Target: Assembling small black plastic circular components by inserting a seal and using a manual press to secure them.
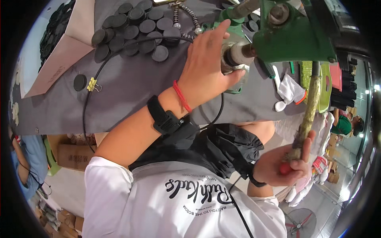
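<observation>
My left hand (206, 59) reaches to the green hand press (293, 33), its thumb and fingers spread on either side of the round pressing head (239, 54). A dark ring (227, 57) shows at the head, between thumb and fingers; whether the hand touches it is hidden. Lower right, my right hand (278, 168) is wrapped round the worn lever (310, 105) of the press near its red knob (285, 168). Many black round discs (147, 26) lie heaped on the grey-covered table (131, 99), left of the press.
One black disc (79, 82) lies apart beside a yellow binder clip (92, 84) on a black cable (84, 111). A cardboard box (65, 63) of black pieces stands at far left. Beaded strand (176, 18), white cloth (291, 89) and green basket (325, 85) lie around the press.
</observation>
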Motion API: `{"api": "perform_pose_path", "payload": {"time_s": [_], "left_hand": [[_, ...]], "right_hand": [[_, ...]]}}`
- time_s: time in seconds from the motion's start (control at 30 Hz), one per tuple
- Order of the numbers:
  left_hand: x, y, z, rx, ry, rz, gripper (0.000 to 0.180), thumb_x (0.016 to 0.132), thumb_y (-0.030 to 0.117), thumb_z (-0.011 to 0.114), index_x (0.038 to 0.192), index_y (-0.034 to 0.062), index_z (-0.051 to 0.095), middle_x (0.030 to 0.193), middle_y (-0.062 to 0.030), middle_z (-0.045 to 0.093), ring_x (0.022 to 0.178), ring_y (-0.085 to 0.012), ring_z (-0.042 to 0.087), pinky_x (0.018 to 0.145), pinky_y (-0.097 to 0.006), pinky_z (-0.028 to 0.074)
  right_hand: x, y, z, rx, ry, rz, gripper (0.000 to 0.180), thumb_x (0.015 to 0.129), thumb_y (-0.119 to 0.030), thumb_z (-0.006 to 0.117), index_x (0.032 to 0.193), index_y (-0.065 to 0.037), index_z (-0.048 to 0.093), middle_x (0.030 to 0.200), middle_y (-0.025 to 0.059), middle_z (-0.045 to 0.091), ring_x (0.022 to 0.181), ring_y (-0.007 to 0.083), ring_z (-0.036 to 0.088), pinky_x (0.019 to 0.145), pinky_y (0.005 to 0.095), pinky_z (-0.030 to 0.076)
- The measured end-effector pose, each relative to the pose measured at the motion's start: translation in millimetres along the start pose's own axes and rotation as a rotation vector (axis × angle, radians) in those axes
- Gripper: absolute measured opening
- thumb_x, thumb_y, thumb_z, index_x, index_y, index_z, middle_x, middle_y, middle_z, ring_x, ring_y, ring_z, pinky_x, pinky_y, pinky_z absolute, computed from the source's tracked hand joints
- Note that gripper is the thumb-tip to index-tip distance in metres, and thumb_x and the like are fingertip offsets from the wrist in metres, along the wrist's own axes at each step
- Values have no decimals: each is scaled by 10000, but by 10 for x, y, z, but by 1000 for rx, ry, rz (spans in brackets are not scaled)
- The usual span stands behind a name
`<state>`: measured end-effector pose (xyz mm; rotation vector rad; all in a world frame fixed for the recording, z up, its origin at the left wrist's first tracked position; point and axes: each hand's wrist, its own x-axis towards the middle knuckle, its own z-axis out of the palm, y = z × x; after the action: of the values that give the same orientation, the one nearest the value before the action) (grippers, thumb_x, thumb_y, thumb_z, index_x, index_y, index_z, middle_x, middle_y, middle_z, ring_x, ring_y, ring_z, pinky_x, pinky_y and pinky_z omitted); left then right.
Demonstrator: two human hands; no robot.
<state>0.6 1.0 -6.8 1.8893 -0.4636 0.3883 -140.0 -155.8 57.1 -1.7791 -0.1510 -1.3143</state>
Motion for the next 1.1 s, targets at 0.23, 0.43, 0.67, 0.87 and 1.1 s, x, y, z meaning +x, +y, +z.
{"api": "perform_pose_path", "payload": {"time_s": [0.23, 0.43, 0.67, 0.87, 1.1], "left_hand": [[33, 21, -2, -89, 8, -57, 843, 621, 152, 808, 1337, 58, 372, 992, -60, 541, 961, -230, 519, 900, -348, 407], [40, -19, -4, -47, 24, -31, 822, 631, 137, 790, 1334, 50, 373, 977, -59, 551, 954, -230, 528, 891, -350, 413], [35, -2, 1, -21, 82, 72, 832, 638, 129, 764, 1354, 42, 349, 1014, -87, 563, 982, -264, 533, 907, -360, 406], [14, -46, 46, -62, -11, 6, 870, 641, 133, 762, 1378, 45, 309, 1108, -101, 540, 1082, -286, 479, 960, -378, 370], [22, 19, 6, -76, 73, 73, 868, 649, 117, 745, 1384, 39, 290, 1124, -109, 533, 1072, -285, 484, 956, -377, 372]], "right_hand": [[-101, 121, 0, 85, 68, -61, 344, 960, -313, 273, 830, -60, 467, 1213, 298, 526, 1222, 504, 399, 1047, 585, 272], [139, -131, 2, 77, -9, 53, 281, 935, -256, 309, 795, -30, 402, 1270, 351, 445, 1292, 465, 318, 1100, 496, 259], [-74, 145, 9, 173, 26, -63, 251, 924, -257, 308, 823, -77, 451, 1234, 337, 486, 1250, 457, 385, 1068, 507, 296], [182, -125, -58, -3, -32, 49, 361, 959, -343, 283, 818, -75, 480, 1250, 264, 519, 1282, 477, 335, 1082, 577, 219], [56, 118, -155, 52, 8, -187, 390, 955, -332, 242, 861, -44, 488, 1193, 359, 501, 1182, 511, 431, 1046, 568, 296]]}}
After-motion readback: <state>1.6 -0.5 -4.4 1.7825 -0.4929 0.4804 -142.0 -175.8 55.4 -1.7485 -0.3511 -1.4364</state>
